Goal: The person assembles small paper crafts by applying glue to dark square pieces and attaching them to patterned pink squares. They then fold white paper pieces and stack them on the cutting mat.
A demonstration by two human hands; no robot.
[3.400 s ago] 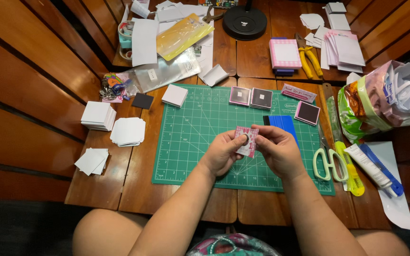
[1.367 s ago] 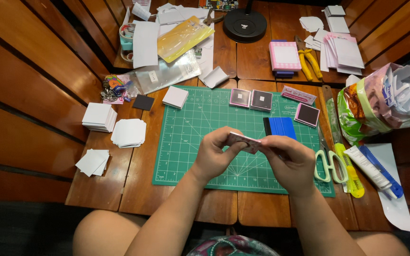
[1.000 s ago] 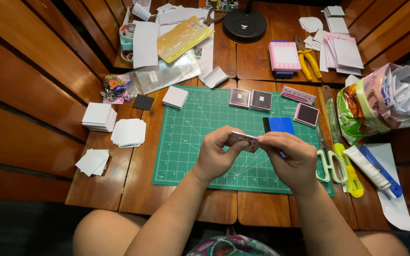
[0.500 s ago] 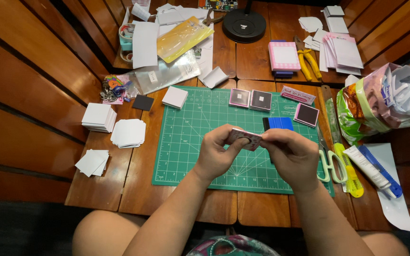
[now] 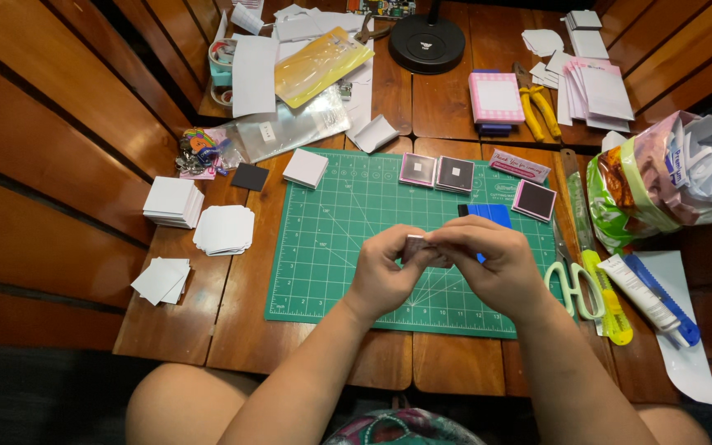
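Both hands meet over the green cutting mat [image 5: 331, 239]. My left hand [image 5: 385, 276] and my right hand [image 5: 496, 264] pinch a small pink-edged paper box piece [image 5: 416, 244] between their fingertips, mostly hidden by the fingers. A blue square [image 5: 490, 214] lies on the mat just behind my right hand. Three small black-and-pink squares [image 5: 437, 171] sit along the mat's far edge.
Stacks of white paper squares [image 5: 222, 229] lie left of the mat. Scissors [image 5: 574, 284], a glue tube [image 5: 640, 288] and a blue cutter [image 5: 661, 298] lie at the right. A bag stuffed with paper scraps [image 5: 669, 177] stands far right. A pink notepad [image 5: 496, 97] and yellow pliers [image 5: 541, 111] lie behind.
The piece was held flat, its face up; now it is turned edge-on and pressed between the fingers of both hands, slightly higher on the mat. The table's things have not moved.
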